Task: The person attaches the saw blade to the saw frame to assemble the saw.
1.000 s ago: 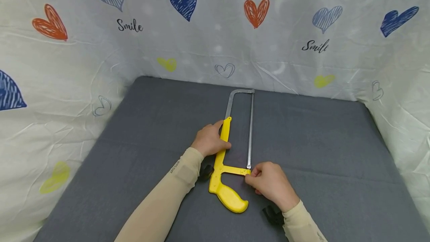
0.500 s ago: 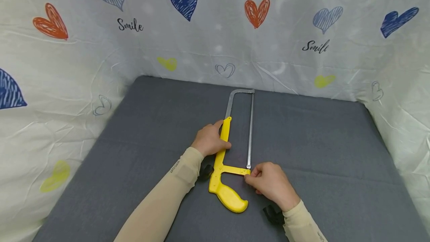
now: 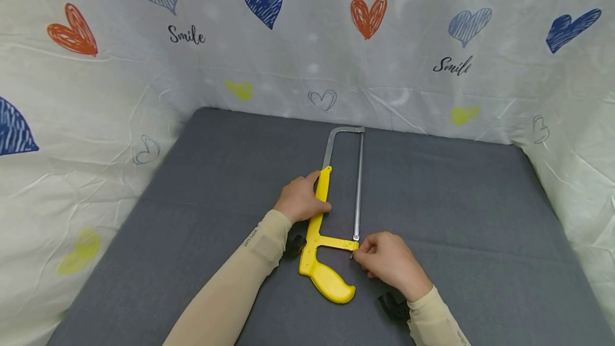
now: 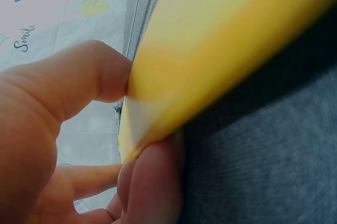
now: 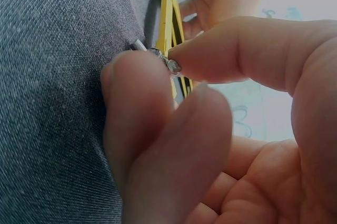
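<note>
Head view: hacksaw (image 3: 336, 212) lies lengthwise, handle nearest; both hands grip it.

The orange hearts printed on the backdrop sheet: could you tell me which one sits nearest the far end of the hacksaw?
The orange heart at upper centre, right of the dark blue heart, almost directly above the hacksaw. The other orange heart is far left.

A yellow-handled hacksaw with a grey metal frame (image 3: 331, 218) lies flat near the middle of the dark grey fabric-covered table (image 3: 192, 218), its handle toward the person and its frame end toward the back. The left hand (image 3: 301, 200) sits on the saw's left side, gripping the frame bar. The right hand (image 3: 389, 263) sits at the saw's right, just beside the near end of the blade, pinching a small metal screw (image 5: 171, 65). A white heart-printed cloth (image 3: 96, 95) stands behind and to both sides of the table.
</note>
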Demonstrator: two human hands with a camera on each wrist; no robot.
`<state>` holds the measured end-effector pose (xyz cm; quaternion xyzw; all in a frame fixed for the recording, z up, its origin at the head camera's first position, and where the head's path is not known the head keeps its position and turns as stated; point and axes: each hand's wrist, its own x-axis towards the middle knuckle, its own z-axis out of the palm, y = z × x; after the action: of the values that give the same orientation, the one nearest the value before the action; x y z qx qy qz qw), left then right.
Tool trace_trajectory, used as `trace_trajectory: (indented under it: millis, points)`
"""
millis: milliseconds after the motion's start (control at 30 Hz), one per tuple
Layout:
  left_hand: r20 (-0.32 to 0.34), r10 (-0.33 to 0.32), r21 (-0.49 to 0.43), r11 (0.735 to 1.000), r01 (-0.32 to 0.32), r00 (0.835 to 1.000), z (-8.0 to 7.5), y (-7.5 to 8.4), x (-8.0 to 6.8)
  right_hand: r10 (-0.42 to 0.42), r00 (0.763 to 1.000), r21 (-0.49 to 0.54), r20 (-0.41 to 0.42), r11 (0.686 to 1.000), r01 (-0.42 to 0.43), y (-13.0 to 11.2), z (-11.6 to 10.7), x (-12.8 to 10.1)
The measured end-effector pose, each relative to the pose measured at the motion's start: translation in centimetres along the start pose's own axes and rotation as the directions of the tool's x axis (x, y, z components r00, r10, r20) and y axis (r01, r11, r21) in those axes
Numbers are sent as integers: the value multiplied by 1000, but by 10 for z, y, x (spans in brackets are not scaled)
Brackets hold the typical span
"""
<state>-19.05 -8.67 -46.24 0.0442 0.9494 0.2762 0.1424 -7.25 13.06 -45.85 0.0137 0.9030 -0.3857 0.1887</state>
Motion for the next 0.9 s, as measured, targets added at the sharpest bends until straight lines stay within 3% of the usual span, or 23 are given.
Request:
trace_trajectory:
  millis: [533,900]
  points:
    - [3,-3,-6,1000,3,1000,0,-1,-1,-16,1000,23,23,1000,16,3,0,1]
    - [5,-13,-12,1000,13,1000,0,2,0,-54,999,-24,5,998,54,6,-1,2]
